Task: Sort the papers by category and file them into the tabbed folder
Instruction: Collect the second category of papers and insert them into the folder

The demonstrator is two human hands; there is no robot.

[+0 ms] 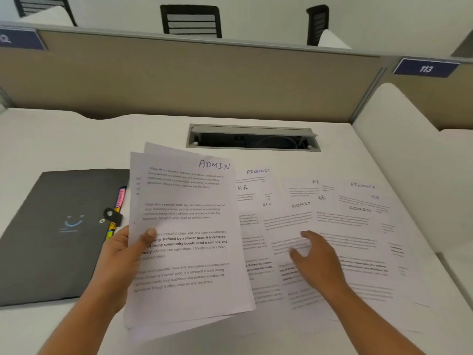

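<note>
ADMIN sheets (186, 226) are pinched in the left hand (120, 254); beside that grip the right hand (317, 257) (fingers spread, empty) is best guided to another ADMIN page (294, 219)

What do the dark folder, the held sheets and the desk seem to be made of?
The dark folder looks like matte plastic: smooth, dull grey cover with a snap strap. The held sheets are thin white paper, bending in the left hand. The desk seems white laminate, even and low-gloss; its core is hidden.
</note>
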